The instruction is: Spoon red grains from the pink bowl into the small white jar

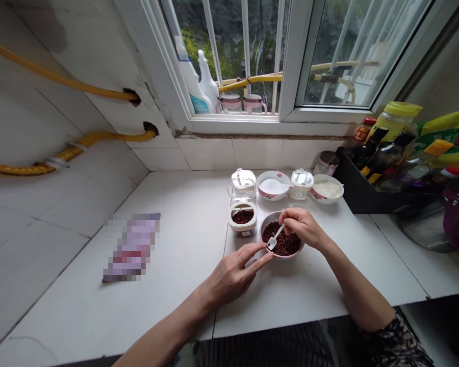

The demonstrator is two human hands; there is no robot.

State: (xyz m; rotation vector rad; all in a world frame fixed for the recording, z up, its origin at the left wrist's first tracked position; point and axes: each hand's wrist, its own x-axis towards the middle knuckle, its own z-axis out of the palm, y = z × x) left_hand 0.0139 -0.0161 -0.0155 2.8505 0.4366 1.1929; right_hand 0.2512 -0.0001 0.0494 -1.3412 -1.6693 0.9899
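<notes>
My right hand (300, 228) is closed on the handle of a small white spoon (272, 243), whose head points down and left over the bowl. Dark reddish-brown dried grains, seemingly peppercorns (286, 245), fill much of this pink-rimmed bowl (263, 229). At the bowl's near left rim is my left hand (233, 272), its fingers stretched and slightly apart, with fingertips by the spoon's head. Whether they touch the spoon or only the rim I cannot tell. Just left of the bowl stands an open seasoning jar (244, 229) with similar dark grains inside.
Behind stand a lidded jar (243, 181), a bowl of white grains (273, 187), another seasoning jar (301, 184) and a bowl of pale powder (326, 189). A black bottle rack (361, 199) and a pot (424, 232) are right. A blurred purple packet (132, 250) lies left.
</notes>
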